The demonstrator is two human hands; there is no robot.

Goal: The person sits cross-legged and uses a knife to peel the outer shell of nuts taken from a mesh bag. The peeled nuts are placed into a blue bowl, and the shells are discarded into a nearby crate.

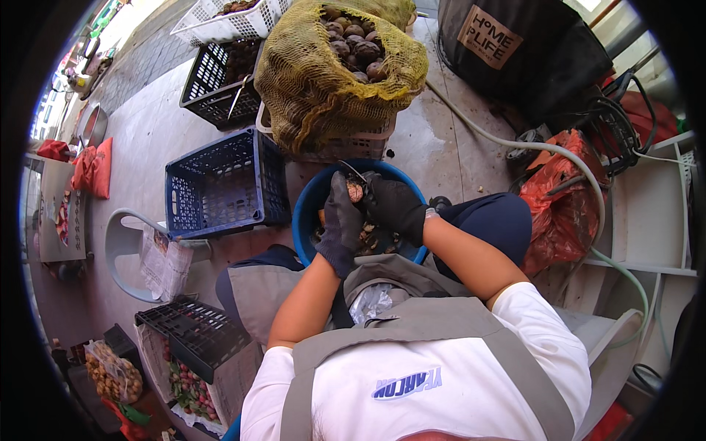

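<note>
Both hands wear dark gloves and are close together over a round blue plastic basin [302,204]. My left hand [341,220] grips a small round piece of produce [354,192] with reddish, pale flesh showing; its exact kind I cannot tell. My right hand [390,204] is closed around a knife [352,171], whose thin blade points up and left past the produce. Its handle is hidden in the glove. Brownish peelings and scraps [370,238] lie in the basin below the hands.
A yellow mesh sack [309,82] of dark round produce stands beyond the basin on a pale crate. A blue crate [220,220] is at the left, near a black crate [190,99]. A hose [496,138] and a red plastic bag [557,220] lie right.
</note>
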